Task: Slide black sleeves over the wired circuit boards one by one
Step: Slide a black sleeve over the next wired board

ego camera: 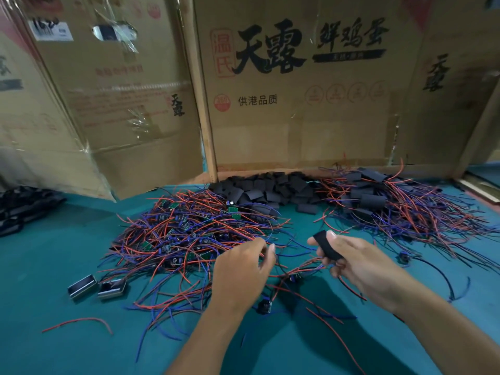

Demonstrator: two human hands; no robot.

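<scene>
My right hand (359, 263) pinches a black sleeve (328, 246) between thumb and fingers, just above the table. My left hand (243, 269) hovers with curled fingers at the near edge of a pile of bare green circuit boards with red and blue wires (189, 231); whether it holds a wire I cannot tell. A heap of loose black sleeves (267, 188) lies at the back centre. To the right spreads a pile of sleeved boards with wires (392, 204). A small wired board (293, 278) lies between my hands.
The green table (54, 266) carries two small metal boxes (96, 288) at the left and a loose red wire (81, 322). Cardboard boxes (297, 90) wall off the back. Dark items (24, 207) lie at the far left.
</scene>
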